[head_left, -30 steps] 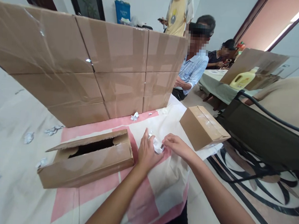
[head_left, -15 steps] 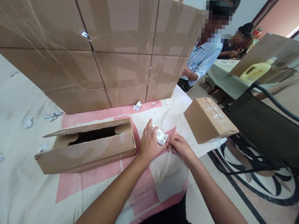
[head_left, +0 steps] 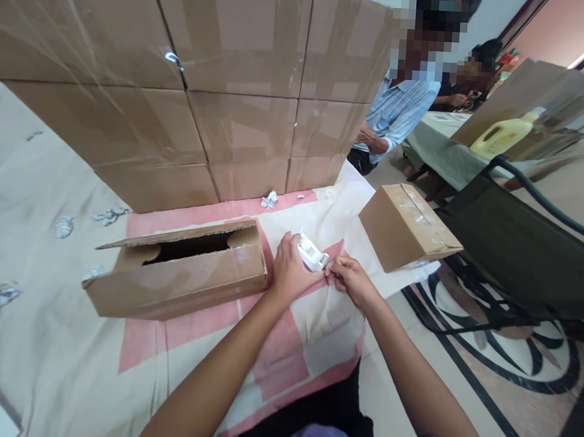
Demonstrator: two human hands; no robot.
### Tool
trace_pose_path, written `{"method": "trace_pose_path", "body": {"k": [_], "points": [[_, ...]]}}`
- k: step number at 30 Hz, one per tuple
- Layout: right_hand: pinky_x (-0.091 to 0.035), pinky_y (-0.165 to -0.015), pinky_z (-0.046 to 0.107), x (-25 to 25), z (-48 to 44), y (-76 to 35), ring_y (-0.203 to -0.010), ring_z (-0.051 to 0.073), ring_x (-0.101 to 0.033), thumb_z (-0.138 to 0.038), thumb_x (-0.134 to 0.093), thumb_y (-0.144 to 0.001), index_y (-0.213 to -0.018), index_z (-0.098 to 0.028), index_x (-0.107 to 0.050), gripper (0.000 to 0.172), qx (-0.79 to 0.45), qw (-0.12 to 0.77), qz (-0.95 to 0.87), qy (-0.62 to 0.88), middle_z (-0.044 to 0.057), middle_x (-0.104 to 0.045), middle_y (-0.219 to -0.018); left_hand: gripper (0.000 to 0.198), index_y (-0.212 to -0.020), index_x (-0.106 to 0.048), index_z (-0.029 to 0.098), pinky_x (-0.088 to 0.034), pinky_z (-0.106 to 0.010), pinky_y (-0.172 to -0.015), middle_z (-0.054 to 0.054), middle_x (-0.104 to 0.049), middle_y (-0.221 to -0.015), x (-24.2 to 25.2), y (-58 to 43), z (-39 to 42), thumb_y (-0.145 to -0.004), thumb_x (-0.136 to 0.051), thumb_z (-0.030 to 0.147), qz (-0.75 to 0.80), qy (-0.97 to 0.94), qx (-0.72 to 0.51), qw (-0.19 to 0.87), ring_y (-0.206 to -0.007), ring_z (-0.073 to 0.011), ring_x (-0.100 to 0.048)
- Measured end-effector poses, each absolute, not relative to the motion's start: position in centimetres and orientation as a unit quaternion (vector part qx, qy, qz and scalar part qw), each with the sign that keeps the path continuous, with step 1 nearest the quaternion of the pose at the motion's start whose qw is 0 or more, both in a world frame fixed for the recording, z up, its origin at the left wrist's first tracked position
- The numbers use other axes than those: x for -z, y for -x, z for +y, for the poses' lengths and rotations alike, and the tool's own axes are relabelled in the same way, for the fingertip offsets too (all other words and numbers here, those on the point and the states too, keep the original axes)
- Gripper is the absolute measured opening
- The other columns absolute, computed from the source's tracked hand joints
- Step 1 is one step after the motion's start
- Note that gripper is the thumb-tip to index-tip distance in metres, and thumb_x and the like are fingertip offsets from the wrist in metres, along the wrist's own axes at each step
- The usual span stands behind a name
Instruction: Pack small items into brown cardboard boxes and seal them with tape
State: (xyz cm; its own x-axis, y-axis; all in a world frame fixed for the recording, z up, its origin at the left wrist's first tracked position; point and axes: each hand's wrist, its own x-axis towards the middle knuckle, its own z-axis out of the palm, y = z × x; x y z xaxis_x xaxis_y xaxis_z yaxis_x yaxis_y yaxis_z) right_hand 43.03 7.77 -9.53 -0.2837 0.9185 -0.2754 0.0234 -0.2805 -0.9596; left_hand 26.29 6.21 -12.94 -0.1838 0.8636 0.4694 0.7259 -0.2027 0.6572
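Observation:
My left hand (head_left: 290,266) is wrapped round a small white tape dispenser (head_left: 314,255), held above the pink and white cloth (head_left: 285,337). At the dispenser's right end, my right hand (head_left: 350,280) is closed in a pinch. Whatever lies between those fingertips is too small to make out. Left of my hands lies a long cardboard box (head_left: 184,284); its top flap stands partly raised over a dark opening.
Stacked, taped cartons (head_left: 238,123) form a wall behind. A closed carton (head_left: 410,226) sits to the right, near a dark chair (head_left: 533,240). Crumpled paper (head_left: 269,200) dots the cloth. Another person (head_left: 402,113) is beyond the cartons; a yellow jug (head_left: 505,134) stands on a table.
The view has shifted slightly, so the boxes appear a little higher. Both hands keep their places at the tape dispenser, with the right hand still pinched at its end.

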Motion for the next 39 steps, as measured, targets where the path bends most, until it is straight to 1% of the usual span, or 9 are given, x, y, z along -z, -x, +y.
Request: {"method": "trace_pose_path", "body": {"k": [3,10,15,18,21,25,29,34,39], "points": [[-0.019,-0.036,0.019,9.6,7.5,-43.0,-0.039,0.004,-0.042,-0.033,-0.068,-0.072,-0.055,-0.020,-0.042,0.033,-0.620,0.354,-0.496,0.494,0.001,-0.066,-0.061,0.102,-0.134,-0.039,0.016,-0.049,-0.049,-0.101,-0.020,-0.055,-0.128,13.0,-26.3,6.2,-0.053,-0.090,0.052,0.634,-0.623,-0.450,0.089,-0.120,-0.0380,-0.056],[-0.019,-0.034,0.021,11.1,7.5,-43.1,-0.033,0.006,-0.032,-0.029,-0.064,-0.074,-0.055,-0.022,-0.047,0.027,-0.538,0.368,-0.532,0.540,-0.002,-0.057,-0.045,0.099,-0.134,-0.040,0.017,-0.048,-0.050,-0.102,-0.020,-0.052,-0.129,13.0,-26.1,6.5,-0.054,-0.090,0.047,0.646,-0.611,-0.446,0.102,-0.122,-0.0382,-0.054],[-0.050,-0.067,0.027,10.9,5.4,-42.9,-0.063,0.014,-0.058,-0.036,-0.065,-0.084,-0.055,-0.023,-0.037,0.042,-0.445,0.440,-0.596,0.503,-0.002,-0.057,-0.054,0.090,-0.133,-0.042,0.015,-0.040,-0.054,-0.109,-0.025,-0.045,-0.143,12.5,-25.8,6.1,-0.062,-0.087,0.048,0.625,-0.612,-0.472,0.107,-0.135,-0.0410,-0.046],[-0.049,-0.080,0.032,10.0,3.6,-42.5,-0.078,0.017,-0.062,-0.039,-0.063,-0.091,-0.057,-0.022,-0.043,0.043,-0.394,0.472,-0.627,0.479,0.000,-0.058,-0.062,0.066,-0.130,-0.047,0.016,-0.031,-0.053,-0.117,-0.022,-0.047,-0.148,11.6,-25.2,5.4,-0.078,-0.074,0.047,0.545,-0.656,-0.515,0.087,-0.141,-0.0359,-0.043],[-0.048,-0.078,0.032,8.8,2.5,-42.0,-0.084,0.018,-0.063,-0.033,-0.062,-0.095,-0.059,-0.021,-0.051,0.039,-0.316,0.479,-0.693,0.436,0.004,-0.065,-0.075,0.046,-0.124,-0.055,0.020,-0.027,-0.050,-0.118,-0.014,-0.064,-0.133,10.7,-24.6,4.8,-0.087,-0.066,0.043,0.453,-0.700,-0.538,0.123,-0.128,-0.0275,-0.057],[-0.047,-0.071,0.030,7.4,1.8,-41.8,-0.083,0.017,-0.064,-0.023,-0.060,-0.096,-0.066,-0.020,-0.058,0.030,-0.245,0.449,-0.766,0.390,0.006,-0.069,-0.091,0.019,-0.099,-0.068,0.021,-0.040,-0.045,-0.108,-0.007,-0.076,-0.104,9.6,-25.1,4.3,-0.092,-0.062,0.038,0.366,-0.718,-0.552,0.212,-0.103,-0.0213,-0.068],[-0.046,-0.068,0.029,7.0,1.8,-42.3,-0.079,0.016,-0.063,-0.019,-0.063,-0.095,-0.069,-0.020,-0.057,0.026,-0.234,0.470,-0.759,0.384,0.004,-0.068,-0.087,0.019,-0.084,-0.067,0.020,-0.053,-0.036,-0.085,-0.007,-0.074,-0.090,8.0,-26.1,3.0,-0.096,-0.059,0.032,0.323,-0.671,-0.637,0.200,-0.088,-0.0177,-0.068],[-0.050,-0.069,0.030,7.2,1.4,-42.6,-0.084,0.019,-0.067,-0.017,-0.063,-0.093,-0.072,-0.021,-0.058,0.021,-0.255,0.506,-0.740,0.362,0.005,-0.069,-0.090,0.012,-0.090,-0.067,0.020,-0.053,-0.034,-0.079,-0.005,-0.073,-0.089,5.8,-25.0,-1.2,-0.096,-0.059,0.028,0.354,-0.664,-0.648,0.118,-0.084,-0.0170,-0.067],[-0.056,-0.071,0.031,5.9,-0.3,-41.0,-0.087,0.020,-0.072,-0.005,-0.066,-0.087,-0.084,-0.021,-0.064,0.016,-0.208,0.453,-0.833,0.241,0.008,-0.075,-0.100,0.035,-0.117,-0.070,0.020,-0.054,-0.031,-0.073,-0.007,-0.066,-0.096,5.5,-22.4,-4.4,-0.088,-0.072,0.040,0.443,-0.595,-0.608,0.283,-0.084,-0.0164,-0.061]]}}
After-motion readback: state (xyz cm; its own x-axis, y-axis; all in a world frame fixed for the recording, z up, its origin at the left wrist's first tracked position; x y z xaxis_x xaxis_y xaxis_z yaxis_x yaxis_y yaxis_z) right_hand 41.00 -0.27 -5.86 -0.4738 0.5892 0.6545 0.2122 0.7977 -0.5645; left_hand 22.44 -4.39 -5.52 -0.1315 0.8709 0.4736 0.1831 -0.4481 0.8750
